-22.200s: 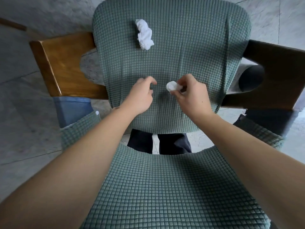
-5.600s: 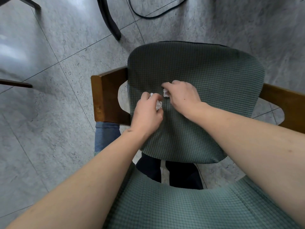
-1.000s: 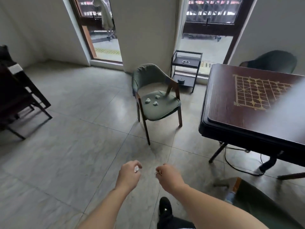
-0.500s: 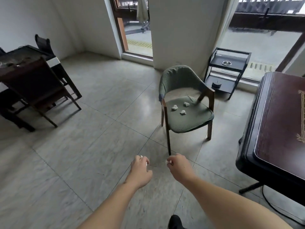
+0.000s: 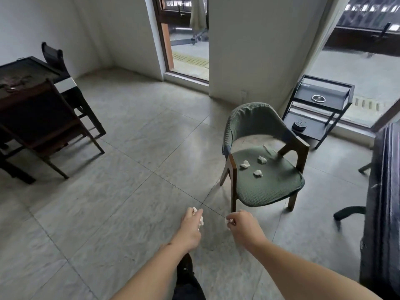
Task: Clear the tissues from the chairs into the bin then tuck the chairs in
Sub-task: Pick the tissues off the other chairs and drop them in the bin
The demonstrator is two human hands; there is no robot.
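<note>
Head view of a tiled room. The left hand [image 5: 190, 229] is curled around a crumpled white tissue [image 5: 200, 219], and the right hand [image 5: 242, 227] pinches a smaller tissue scrap [image 5: 228, 221] between thumb and fingers; both hands are held out over the floor [image 5: 121, 191], apart from each other. Ahead stands a green-covered chair [image 5: 264, 152] with wooden legs, pulled out into the open floor and well clear of the dark desk [image 5: 383, 202] at the right edge. Three crumpled tissues [image 5: 245, 164] lie on its seat, close together but not touching. No bin appears in view, so its place cannot be told. Judged from this layout, the task is partway: the tissues in hand are collected but not yet binned, the three on the seat remain to be picked up, and this chair is not yet tucked in. A second dark desk [image 5: 23, 74] with dark wooden chairs [image 5: 45, 122] stands at the left, and a black side trolley [image 5: 322, 109] beside the window
</note>
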